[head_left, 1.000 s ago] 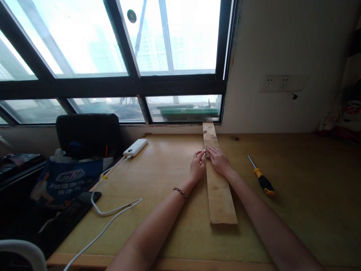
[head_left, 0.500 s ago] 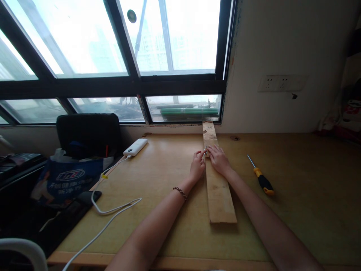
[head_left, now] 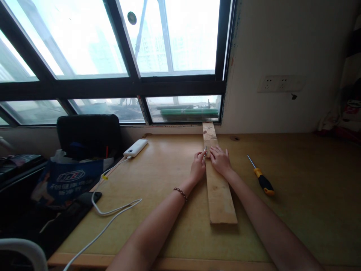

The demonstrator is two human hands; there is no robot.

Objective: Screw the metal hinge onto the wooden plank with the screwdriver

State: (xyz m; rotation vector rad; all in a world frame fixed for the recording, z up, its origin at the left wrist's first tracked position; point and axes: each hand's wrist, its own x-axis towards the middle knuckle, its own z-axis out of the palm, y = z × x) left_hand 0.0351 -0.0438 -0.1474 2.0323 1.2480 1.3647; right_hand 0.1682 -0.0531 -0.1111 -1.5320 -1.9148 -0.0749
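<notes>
2 hands meet over 1 small metal piece (head_left: 205,151), a short shiny thing too small to name for certain, standing upright on the wooden plank (head_left: 218,192) near its far third. The left hand (head_left: 197,168) comes at it from the plank's left edge, fingertips pinched in against the metal; the right hand (head_left: 220,161) lies on top of the plank, fingers spread and curled toward the same spot. Which hand really has the piece clamped I cannot tell from here, only that both sets of fingertips touch or crowd it. A beaded bracelet (head_left: 180,193) sits on the left wrist.

The plank lies lengthwise on the wooden desk (head_left: 304,195), running from the near middle away to the wall under the window (head_left: 169,60), its far end touching the sill.

Right of the plank, well apart from the right forearm, a screwdriver (head_left: 261,177) with a yellow and black handle lies on the desk, blade pointing away. Off to the left a white power bank (head_left: 135,147) rests near the desk's far edge, its white cable (head_left: 113,210) looping toward the near corner. Beyond the desk's left edge sit a blue bag (head_left: 67,180) and a black chair back (head_left: 88,133). A wall socket (head_left: 279,83) is mounted on the right wall.
</notes>
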